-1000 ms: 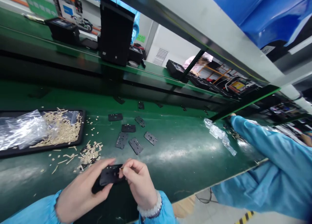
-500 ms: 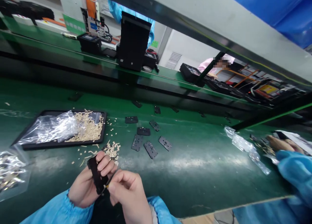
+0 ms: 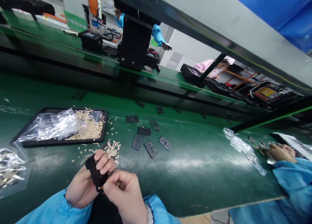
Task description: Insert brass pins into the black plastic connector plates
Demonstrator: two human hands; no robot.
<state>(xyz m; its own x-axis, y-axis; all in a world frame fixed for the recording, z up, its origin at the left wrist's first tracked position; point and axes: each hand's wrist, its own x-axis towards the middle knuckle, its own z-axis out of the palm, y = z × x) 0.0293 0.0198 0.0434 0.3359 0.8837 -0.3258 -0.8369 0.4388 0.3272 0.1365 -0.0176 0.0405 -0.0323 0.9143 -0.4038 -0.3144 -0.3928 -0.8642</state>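
Observation:
My left hand (image 3: 84,183) is wrapped round a black plastic part (image 3: 96,173), tilted above the near edge of the green table. My right hand (image 3: 126,193) is pinched at the lower right end of that part, where a small yellowish bit shows; what its fingertips grip is too small to make out. Just beyond my hands lies a loose pile of small beige pieces (image 3: 112,150). Several flat black plates (image 3: 150,149) lie to the right of the pile.
A black tray (image 3: 105,125) with plastic bags and beige pieces stands left. A bag of metal parts (image 3: 11,170) lies far left. Clear plastic (image 3: 243,147) and a co-worker's hands (image 3: 282,152) are at the right. A shelf (image 3: 170,74) crosses behind.
My hands have shifted slightly left, and the black part has turned a little. At the right, the co-worker's hands now show over the small parts. Behind the shelf, another person's arm has reached out sideways.

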